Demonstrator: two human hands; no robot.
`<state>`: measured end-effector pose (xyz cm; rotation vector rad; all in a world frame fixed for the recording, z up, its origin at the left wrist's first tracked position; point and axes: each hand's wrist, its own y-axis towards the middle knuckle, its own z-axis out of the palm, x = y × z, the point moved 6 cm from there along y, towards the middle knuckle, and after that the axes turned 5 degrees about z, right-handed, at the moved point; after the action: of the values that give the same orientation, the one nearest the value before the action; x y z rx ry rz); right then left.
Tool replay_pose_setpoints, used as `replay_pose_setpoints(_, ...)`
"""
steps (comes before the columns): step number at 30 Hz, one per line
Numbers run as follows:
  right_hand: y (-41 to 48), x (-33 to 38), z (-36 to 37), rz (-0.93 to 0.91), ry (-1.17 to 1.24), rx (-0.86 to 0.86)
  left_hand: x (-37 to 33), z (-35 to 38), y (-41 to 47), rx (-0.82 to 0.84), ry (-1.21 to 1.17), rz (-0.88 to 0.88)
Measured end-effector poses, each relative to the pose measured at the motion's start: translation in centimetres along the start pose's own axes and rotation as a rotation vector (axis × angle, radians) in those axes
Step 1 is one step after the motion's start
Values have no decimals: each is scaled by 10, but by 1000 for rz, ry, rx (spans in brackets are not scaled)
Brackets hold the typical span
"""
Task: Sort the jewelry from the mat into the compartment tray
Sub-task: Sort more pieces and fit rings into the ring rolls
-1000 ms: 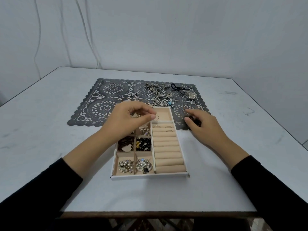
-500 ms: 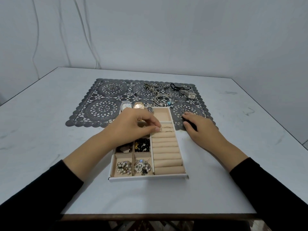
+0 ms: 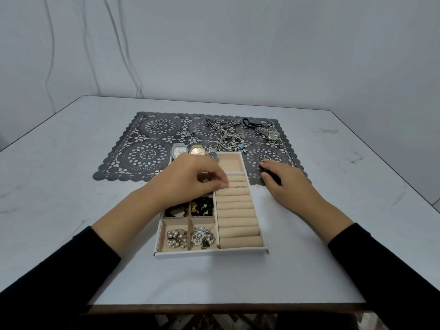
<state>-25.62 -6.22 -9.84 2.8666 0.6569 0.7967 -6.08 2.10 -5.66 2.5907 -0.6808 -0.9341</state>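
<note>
Looking down from the head camera, we had the tray [image 3: 209,254] on the tabletop [image 3: 71,186] in front of us, its far end lying over the near edge of the mat [image 3: 147,156]. Our left hand [image 3: 197,179] hovered over the tray's far-left cells. The fingers were curled and the thumb and forefinger tips [image 3: 223,185] were pressed together at the left end of the ring rolls [image 3: 235,210]. Whether a ring sat in that pinch we could not tell, because the fingertips hid it. Two rings [image 3: 239,186] were already seated in the slots just to the right of the pinch.

Our right hand [image 3: 283,179] lay relaxed and flat on the mat's near right corner, just beside the tray and holding nothing we could make out.

The job looked partly done. Pearl pieces [image 3: 176,236] and black beads [image 3: 203,206] filled near cells. On the mat there remained two watches [image 3: 188,150] touching the tray's far rim, a tangle of chains [image 3: 226,132], a square watch [image 3: 271,135] and small loose rings [image 3: 158,123].

The step in hand seemed to be seating a ring between two rolls. To do it well, we judged we should keep the band upright and in line with the slot, then press it straight down until the foam gripped — not sideways, which could knock the seated pair. We should let go only once it stood by itself. A steadying touch on the tray from the right hand would help, since the tray looked light enough to slide.
</note>
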Motion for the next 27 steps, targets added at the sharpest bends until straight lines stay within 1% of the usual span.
replay_pose_setpoints(4, -1, 0, -1, 1, 5, -2, -2, 0, 2, 64, 75, 62)
replay_pose_setpoints(7, -1, 0, -1, 4, 5, 0, -1, 0, 2, 79, 76, 76)
replay_pose_setpoints(13, 0, 0, -1, 11, 4, 2, 6, -2, 5, 94, 46, 19)
replay_pose_setpoints(22, 0, -1, -1, 20, 15, 0, 10, 1, 7, 119, 23, -2)
replay_pose_setpoints(27, 0, -2, 0, 22, 28, 1, 15, 1, 9, 150, -27, -78)
